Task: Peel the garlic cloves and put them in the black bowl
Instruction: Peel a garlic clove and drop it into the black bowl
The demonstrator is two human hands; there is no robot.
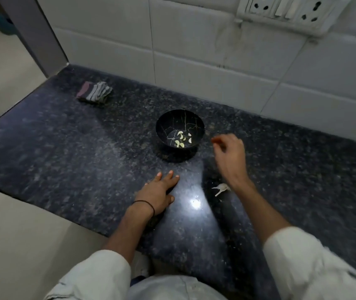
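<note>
A black bowl (180, 129) with thin pale crack-like lines stands on the dark granite counter (75, 148). Several peeled garlic cloves (181, 139) lie in its bottom. My right hand (230, 154) hovers just right of the bowl with loosely curled fingers and nothing visible in it. My left hand (158, 192) rests flat on the counter in front of the bowl, fingers straight. A scrap of pale garlic skin and stem (221, 188) lies on the counter beside my right wrist.
A folded grey and maroon cloth (94, 94) sits at the counter's back left. A white tiled wall (216, 61) runs behind, with a socket panel (289, 11) at top right. The counter's left edge drops to the floor (10, 224).
</note>
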